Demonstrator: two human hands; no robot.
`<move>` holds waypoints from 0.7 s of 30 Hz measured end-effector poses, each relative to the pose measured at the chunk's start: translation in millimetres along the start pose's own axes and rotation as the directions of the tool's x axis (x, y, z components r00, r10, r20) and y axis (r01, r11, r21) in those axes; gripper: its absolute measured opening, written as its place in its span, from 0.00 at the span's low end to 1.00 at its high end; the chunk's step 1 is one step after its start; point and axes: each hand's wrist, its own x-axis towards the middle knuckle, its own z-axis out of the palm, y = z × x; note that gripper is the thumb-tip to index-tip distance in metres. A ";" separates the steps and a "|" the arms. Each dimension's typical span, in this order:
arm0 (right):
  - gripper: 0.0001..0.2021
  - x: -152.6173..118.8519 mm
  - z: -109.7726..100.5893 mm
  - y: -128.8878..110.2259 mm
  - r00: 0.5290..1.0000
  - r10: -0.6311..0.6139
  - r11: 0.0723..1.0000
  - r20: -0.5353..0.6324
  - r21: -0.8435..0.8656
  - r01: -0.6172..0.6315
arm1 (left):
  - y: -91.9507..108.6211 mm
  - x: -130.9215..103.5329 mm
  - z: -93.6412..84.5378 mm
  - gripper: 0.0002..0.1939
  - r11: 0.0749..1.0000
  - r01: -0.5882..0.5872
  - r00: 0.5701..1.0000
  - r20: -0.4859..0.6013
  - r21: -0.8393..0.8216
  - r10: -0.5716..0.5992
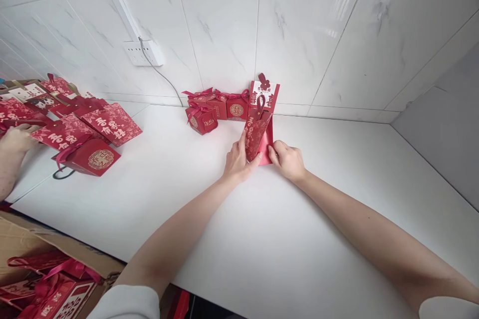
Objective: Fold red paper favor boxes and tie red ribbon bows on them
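Red patterned gift box (257, 134): white characters, looped strap at top; partly open, pinkish-red inner face exposed; upright, tilted, between both hands (239, 160).

Bright, with upper-right wall glare.

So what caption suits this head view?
Two bare hands, left and right, work at a red patterned gift box on a white table.

Glossy marbled wall tiles (220, 15).
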 end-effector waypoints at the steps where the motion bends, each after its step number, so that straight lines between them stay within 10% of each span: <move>1: 0.16 -0.2 0.1 0.0 1.000 0.003 1.000 0.000 0.008 -0.003 | 0.0 -0.1 -0.2 0.44 1.000 -0.006 1.000 0.007 0.006 0.006; 8: 0.16 -5.8 -3.9 -1.5 0.999 0.034 0.988 -0.004 0.153 -0.033 | -9.8 5.0 1.5 0.31 0.956 -0.102 0.978 0.150 -0.275 0.148; 14: 0.16 2.5 2.6 7.1 0.908 0.309 0.888 -0.284 0.429 -0.168 | -28.9 17.8 10.3 0.25 0.905 -0.028 0.995 0.075 -0.424 0.066; 21: 0.20 7.7 14.0 29.8 0.902 0.431 0.759 0.040 0.525 -0.386 | -21.6 12.9 3.4 0.24 0.895 -0.176 0.980 -0.156 -0.409 0.122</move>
